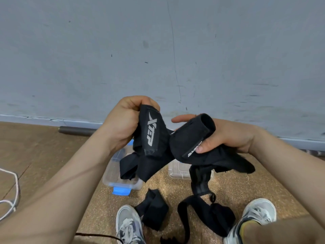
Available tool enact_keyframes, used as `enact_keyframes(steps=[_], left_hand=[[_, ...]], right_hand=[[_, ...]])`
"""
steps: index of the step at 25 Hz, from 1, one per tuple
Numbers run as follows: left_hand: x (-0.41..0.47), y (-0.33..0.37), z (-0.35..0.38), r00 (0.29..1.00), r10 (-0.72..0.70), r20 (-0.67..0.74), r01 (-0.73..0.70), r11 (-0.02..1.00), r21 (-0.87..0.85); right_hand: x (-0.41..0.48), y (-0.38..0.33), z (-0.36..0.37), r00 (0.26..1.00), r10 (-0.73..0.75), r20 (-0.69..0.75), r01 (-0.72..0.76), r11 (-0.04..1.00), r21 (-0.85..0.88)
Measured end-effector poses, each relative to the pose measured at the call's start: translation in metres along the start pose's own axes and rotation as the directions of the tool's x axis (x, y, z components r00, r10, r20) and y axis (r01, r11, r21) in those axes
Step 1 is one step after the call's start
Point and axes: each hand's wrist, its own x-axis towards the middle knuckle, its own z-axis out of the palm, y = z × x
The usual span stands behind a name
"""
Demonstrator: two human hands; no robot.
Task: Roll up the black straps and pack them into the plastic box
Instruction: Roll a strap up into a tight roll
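The left hand (123, 120) and right hand (228, 136) are bare, as are both forearms. The left sneaker (128, 224) and right sneaker (255, 217) are grey-and-white with pale laces and darker trim. A yellow sock (245, 228) shows at the right ankle.
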Motion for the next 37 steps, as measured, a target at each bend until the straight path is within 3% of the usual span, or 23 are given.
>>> enact_keyframes(steps=[5, 7, 10, 12, 15, 16, 18, 20, 21, 22, 23, 25, 26, 27, 28, 29, 31, 32, 33, 34, 35, 36, 37], left_hand=[[0.002, -0.002, 0.006, 0.975, -0.206, -0.08, 0.162, 0.914, -0.373], [0.001, -0.001, 0.007, 0.977, -0.129, -0.169, 0.057, 0.925, -0.377], [-0.005, 0.014, 0.002, 0.955, 0.014, -0.295, -0.096, 0.958, -0.268], [-0.006, 0.03, -0.013, 0.913, -0.058, -0.404, -0.11, 0.918, -0.382], [-0.009, 0.04, -0.023, 0.889, -0.138, -0.436, -0.053, 0.915, -0.4], [-0.012, 0.036, -0.019, 0.885, -0.203, -0.419, 0.041, 0.93, -0.364], [-0.012, 0.018, -0.006, 0.864, -0.293, -0.409, 0.18, 0.939, -0.292], [-0.01, 0.002, -0.004, 0.857, -0.304, -0.415, 0.224, 0.947, -0.23], [-0.009, -0.005, -0.007, 0.864, -0.301, -0.403, 0.236, 0.95, -0.205], [-0.008, -0.011, -0.011, 0.873, -0.299, -0.384, 0.251, 0.953, -0.172], [-0.008, -0.017, -0.016, 0.876, -0.3, -0.378, 0.267, 0.954, -0.137], [-0.009, -0.028, -0.016, 0.879, -0.32, -0.354, 0.286, 0.947, -0.146], [-0.011, -0.033, -0.014, 0.88, -0.333, -0.34, 0.29, 0.941, -0.173], [-0.014, -0.036, -0.01, 0.883, -0.337, -0.328, 0.292, 0.94, -0.178], [-0.017, -0.04, -0.007, 0.884, -0.34, -0.322, 0.306, 0.94, -0.153], [-0.018, -0.042, -0.006, 0.882, -0.346, -0.321, 0.329, 0.938, -0.109], [-0.016, -0.049, -0.012, 0.874, -0.356, -0.33, 0.359, 0.932, -0.054], [-0.012, -0.051, -0.018, 0.867, -0.362, -0.342, 0.362, 0.93, -0.065], [-0.008, -0.055, -0.025, 0.857, -0.363, -0.366, 0.358, 0.93, -0.082], [-0.002, -0.06, -0.033, 0.85, -0.353, -0.392, 0.343, 0.934, -0.096], [0.002, -0.066, -0.04, 0.839, -0.351, -0.416, 0.335, 0.935, -0.113], [0.004, -0.073, -0.046, 0.831, -0.362, -0.423, 0.34, 0.932, -0.128], [0.005, -0.083, -0.053, 0.831, -0.381, -0.405, 0.357, 0.924, -0.135]], right_hand=[[0.01, -0.001, 0.032, 0.929, -0.158, -0.335, 0.107, 0.98, -0.166], [0.01, 0.005, 0.032, 0.879, -0.171, -0.445, 0.085, 0.975, -0.207], [0.006, 0.025, 0.019, 0.798, -0.054, -0.6, -0.024, 0.992, -0.122], [0.003, 0.038, 0.012, 0.759, 0.063, -0.648, -0.176, 0.978, -0.111], [0.006, 0.032, 0.018, 0.802, 0.137, -0.582, -0.144, 0.989, 0.034], [0.011, 0.026, 0.023, 0.819, 0.106, -0.564, -0.13, 0.991, -0.002], [0.027, 0.019, 0.026, 0.793, -0.001, -0.609, -0.225, 0.928, -0.295], [0.04, 0.019, 0.025, 0.756, -0.036, -0.653, -0.439, 0.712, -0.548], [0.044, 0.015, 0.025, 0.761, -0.037, -0.648, -0.491, 0.62, -0.612], [0.045, 0.011, 0.024, 0.786, -0.015, -0.618, -0.487, 0.602, -0.633], [0.044, 0.005, 0.024, 0.843, 0.013, -0.538, -0.398, 0.687, -0.608], [0.043, -0.005, 0.026, 0.966, 0.093, -0.24, -0.148, 0.964, -0.221], [0.042, -0.009, 0.032, 0.992, 0.096, -0.077, -0.096, 0.995, 0.01], [0.045, -0.009, 0.039, 0.997, 0.079, 0.01, -0.08, 0.991, 0.111], [0.05, -0.008, 0.048, 0.998, 0.054, 0.018, -0.054, 0.998, 0.039], [0.059, -0.006, 0.06, 0.998, 0.017, -0.066, -0.028, 0.986, -0.164], [0.077, 0.001, 0.08, 0.941, -0.078, -0.329, -0.143, 0.79, -0.596], [0.084, 0.003, 0.088, 0.894, -0.117, -0.433, -0.251, 0.67, -0.699], [0.09, 0.002, 0.095, 0.854, -0.131, -0.503, -0.319, 0.633, -0.706], [0.098, 0.003, 0.096, 0.828, -0.098, -0.552, -0.332, 0.709, -0.623], [0.106, 0.002, 0.096, 0.819, -0.024, -0.573, -0.276, 0.86, -0.43], [0.116, 0.004, 0.093, 0.831, 0.066, -0.552, -0.17, 0.975, -0.14], [0.129, 0.009, 0.092, 0.85, 0.15, -0.505, -0.097, 0.987, 0.13]])
